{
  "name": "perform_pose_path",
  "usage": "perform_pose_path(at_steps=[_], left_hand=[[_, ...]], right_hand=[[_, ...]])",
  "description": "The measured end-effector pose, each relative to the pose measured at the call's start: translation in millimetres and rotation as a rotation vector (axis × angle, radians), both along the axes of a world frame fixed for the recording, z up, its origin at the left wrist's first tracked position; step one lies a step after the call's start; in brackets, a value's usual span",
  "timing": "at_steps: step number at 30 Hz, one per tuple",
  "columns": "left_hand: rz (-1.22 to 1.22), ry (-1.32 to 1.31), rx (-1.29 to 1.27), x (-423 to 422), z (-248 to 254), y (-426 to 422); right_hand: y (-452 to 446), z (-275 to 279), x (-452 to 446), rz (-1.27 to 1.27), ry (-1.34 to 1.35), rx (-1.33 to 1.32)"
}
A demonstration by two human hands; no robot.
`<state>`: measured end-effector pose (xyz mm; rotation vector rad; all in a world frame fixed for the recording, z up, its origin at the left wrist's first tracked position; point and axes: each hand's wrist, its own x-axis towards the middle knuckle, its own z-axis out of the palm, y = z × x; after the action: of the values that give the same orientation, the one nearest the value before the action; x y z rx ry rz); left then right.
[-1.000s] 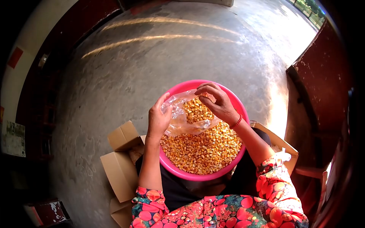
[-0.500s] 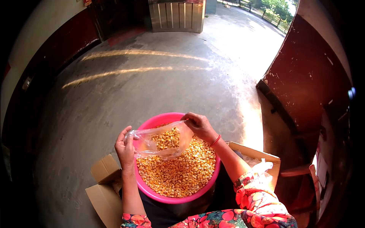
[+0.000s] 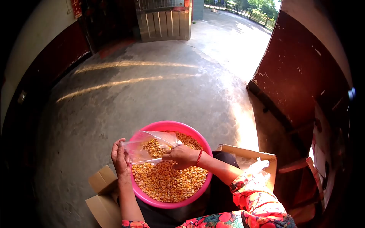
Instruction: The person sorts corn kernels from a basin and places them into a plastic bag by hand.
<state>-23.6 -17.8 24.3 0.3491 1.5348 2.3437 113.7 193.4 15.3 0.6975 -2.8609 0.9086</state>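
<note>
A clear plastic bag (image 3: 142, 152) stretches over the left part of a pink basin (image 3: 207, 182) full of yellow-orange corn kernels (image 3: 167, 186). My left hand (image 3: 121, 159), at the basin's left rim, is closed on the bag's left edge. My right hand (image 3: 183, 156) is at the bag's right end, just above the kernels, palm down with fingers curled and pointing left. What those fingers hold, if anything, is hidden. A red beaded bracelet (image 3: 199, 157) circles the right wrist. Kernels show through the bag's film.
An open cardboard box (image 3: 272, 167) with clear plastic bags (image 3: 258, 166) stands to the right. Another cardboard box (image 3: 104, 207) with raised flaps is at the lower left. A wooden chair (image 3: 296, 165) is at the far right. Concrete floor (image 3: 152, 98) stretches ahead to a metal panel (image 3: 165, 22).
My right hand has come down and left from the bag's upper right edge to low over the kernels. The bag's mouth looks narrower. The view has shifted slightly; my left hand keeps its hold.
</note>
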Motion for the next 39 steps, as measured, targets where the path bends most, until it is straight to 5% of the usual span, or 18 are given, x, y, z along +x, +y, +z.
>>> perform_pose_path(at_steps=[2, 3, 8, 15, 22, 24, 27, 30, 36, 39], left_hand=[[-0.01, -0.04, -0.001, 1, 2, -3], [-0.01, -0.039, 0.003, 1, 2, -3], [-0.031, 0.005, -0.016, 5, -2, -4], [-0.047, 0.094, -0.029, 28, -9, -12], [-0.334, 0.178, -0.249, 109, 4, -24], [-0.355, 0.411, -0.586, 134, -7, -30], [-0.347, 0.729, -0.709, 161, -11, -45], [-0.333, 0.422, -0.714, 182, -7, -68], [-0.074, 0.536, -0.674, 193, -11, -106], [0.011, 0.559, -0.66, 197, -11, -113]], right_hand=[[1, -2, 6, -0.209, -0.24, 0.346], [6, -2, 12, -0.235, -0.008, 0.401], [27, 21, 25, -0.334, -0.052, 0.739], [43, 69, 60, -0.525, 0.098, 0.595], [1, 61, 91, -0.291, 0.269, 0.253], [-10, 53, 99, -0.173, 0.141, 0.148], [-14, 42, 111, -0.108, 0.038, 0.106], [-9, 39, 124, -0.121, -0.035, 0.079], [0, 46, 145, -0.199, -0.064, 0.039], [-3, 82, 159, -0.223, 0.146, -0.21]])
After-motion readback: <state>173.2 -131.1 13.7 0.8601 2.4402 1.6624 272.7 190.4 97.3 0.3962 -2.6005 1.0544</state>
